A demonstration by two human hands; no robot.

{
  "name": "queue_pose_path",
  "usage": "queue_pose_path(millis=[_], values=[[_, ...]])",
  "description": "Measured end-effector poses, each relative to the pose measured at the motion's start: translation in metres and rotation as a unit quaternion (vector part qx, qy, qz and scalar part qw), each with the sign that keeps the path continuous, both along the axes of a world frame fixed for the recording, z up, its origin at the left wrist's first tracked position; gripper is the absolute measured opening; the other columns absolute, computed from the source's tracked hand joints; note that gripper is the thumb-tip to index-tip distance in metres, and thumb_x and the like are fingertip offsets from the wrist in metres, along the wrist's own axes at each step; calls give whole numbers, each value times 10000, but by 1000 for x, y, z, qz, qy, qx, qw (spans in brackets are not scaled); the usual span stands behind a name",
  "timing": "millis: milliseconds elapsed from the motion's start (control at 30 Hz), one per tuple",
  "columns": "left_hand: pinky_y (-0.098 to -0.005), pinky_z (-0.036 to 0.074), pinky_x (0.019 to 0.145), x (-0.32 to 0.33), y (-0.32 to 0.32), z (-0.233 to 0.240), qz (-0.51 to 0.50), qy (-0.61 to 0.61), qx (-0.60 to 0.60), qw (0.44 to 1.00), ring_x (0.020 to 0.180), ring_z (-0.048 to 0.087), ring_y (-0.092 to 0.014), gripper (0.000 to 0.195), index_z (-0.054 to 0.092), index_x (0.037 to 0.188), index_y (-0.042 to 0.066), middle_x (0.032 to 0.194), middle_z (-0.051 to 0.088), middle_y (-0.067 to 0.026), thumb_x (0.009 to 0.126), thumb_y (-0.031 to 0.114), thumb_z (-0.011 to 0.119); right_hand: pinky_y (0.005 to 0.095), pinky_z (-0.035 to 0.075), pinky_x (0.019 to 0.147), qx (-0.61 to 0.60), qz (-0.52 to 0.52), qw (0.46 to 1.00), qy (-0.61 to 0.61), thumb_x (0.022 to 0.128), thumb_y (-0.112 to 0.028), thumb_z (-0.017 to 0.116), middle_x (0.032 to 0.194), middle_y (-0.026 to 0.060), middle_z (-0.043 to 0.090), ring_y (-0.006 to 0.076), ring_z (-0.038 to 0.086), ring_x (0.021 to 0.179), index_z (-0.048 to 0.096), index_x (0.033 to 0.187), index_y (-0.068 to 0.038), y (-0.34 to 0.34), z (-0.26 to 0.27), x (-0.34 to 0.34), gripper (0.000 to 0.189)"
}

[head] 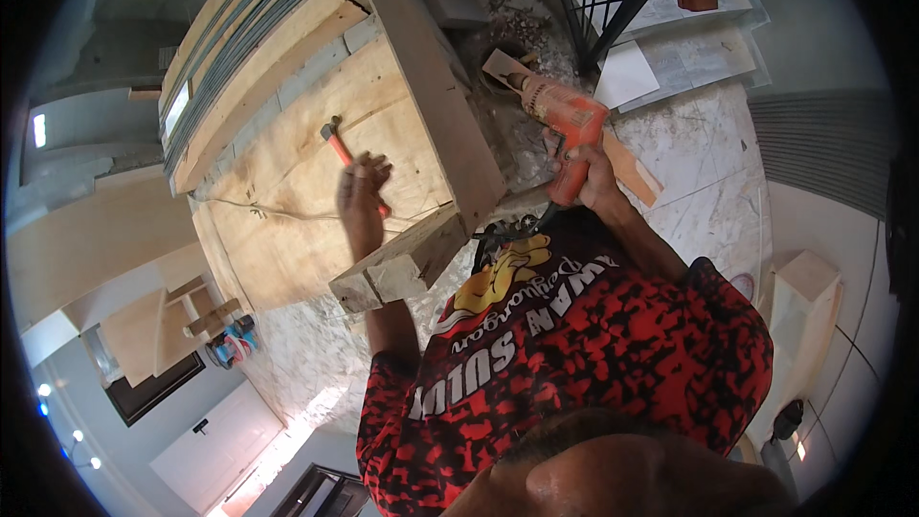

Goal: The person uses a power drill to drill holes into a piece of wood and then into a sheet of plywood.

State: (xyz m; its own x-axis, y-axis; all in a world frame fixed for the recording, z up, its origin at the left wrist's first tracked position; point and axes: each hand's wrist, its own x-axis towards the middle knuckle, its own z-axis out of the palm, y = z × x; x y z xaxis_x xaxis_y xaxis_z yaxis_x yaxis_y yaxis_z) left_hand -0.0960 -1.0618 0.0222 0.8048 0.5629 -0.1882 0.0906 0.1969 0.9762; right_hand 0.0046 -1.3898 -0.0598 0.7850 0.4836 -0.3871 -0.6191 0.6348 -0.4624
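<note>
My right hand [590, 171] grips the handle of a dusty orange-red power drill [567, 111]. The drill points away from my body, its chuck above a dusty, rubble-strewn patch of floor. On the left, my left hand [363, 190] is slightly blurred, its fingers apart. It hovers over or touches the red handle of a hammer [337, 140], covering the handle's middle. Whether it touches cannot be told. Under the hammer is a plywood panel [301, 165]. A rough wooden block [398, 269] at the panel's near edge crosses in front of my left forearm.
An upright board [438, 79] edges the panel's right side. Several thin grey rods [251, 36] lie along its far left. A black metal frame [610, 7] rises near tiled steps [707, 57]. A thin cable [287, 214] crosses the plywood. Wood offcuts [632, 169] lie right of the drill.
</note>
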Motion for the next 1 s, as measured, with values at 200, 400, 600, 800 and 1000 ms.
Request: queue_pose_path(millis=[200, 400, 600, 800, 1000], values=[[-360, 484, 904, 85, 10, 151, -287, 35, 70, 955, 982, 627, -256, 408, 513, 1178, -70, 1083, 624, -204, 984, 282, 444, 313, 514, 707, -27, -9, 991, -134, 657, -31, 627, 1204, 147, 519, 177, 569, 928, 328, 1351, -65, 5, 48, -2, 756], [-390, 445, 961, 120, -95, 149, -326, 216, -81, 917, 1133, 534, -278, 711, 439, 1274, -48, 1234, 529, -213, 923, 570, 442, 338, 504, 807, 4, 146, 937, -317, 666, -18, 748, 1118, 122, 542, 193, 554, 1006, 291, 1346, -53, 19, 77, -8, 820], [-399, 472, 895, 126, -115, 152, -297, 126, -178, 930, 968, 579, -239, 448, 512, 1096, 42, 1019, 589, -119, 928, 457, 494, 397, 358, 1034, 156, 89, 903, -391, 670, -182, 850, 1279, 140, 432, 261, 438, 1219, 224, 1374, -39, 53, 90, -18, 952], [-396, 442, 938, 124, -132, 139, -187, 164, -131, 960, 1033, 545, -217, 443, 462, 1161, 98, 1072, 544, -79, 916, 460, 530, 391, 334, 1056, -19, 1, 857, -515, 715, -181, 816, 1390, 155, 360, 273, 392, 1280, 154, 1433, -26, 31, 89, -12, 989], [-371, 405, 988, 165, -149, 84, -258, 263, -118, 922, 1109, 530, -200, 454, 448, 1272, 1, 1217, 545, -86, 971, 338, 489, 352, 453, 924, 54, -51, 980, -182, 775, -86, 694, 1220, 152, 525, 250, 555, 1100, 278, 1375, -13, -2, 59, 13, 733]])
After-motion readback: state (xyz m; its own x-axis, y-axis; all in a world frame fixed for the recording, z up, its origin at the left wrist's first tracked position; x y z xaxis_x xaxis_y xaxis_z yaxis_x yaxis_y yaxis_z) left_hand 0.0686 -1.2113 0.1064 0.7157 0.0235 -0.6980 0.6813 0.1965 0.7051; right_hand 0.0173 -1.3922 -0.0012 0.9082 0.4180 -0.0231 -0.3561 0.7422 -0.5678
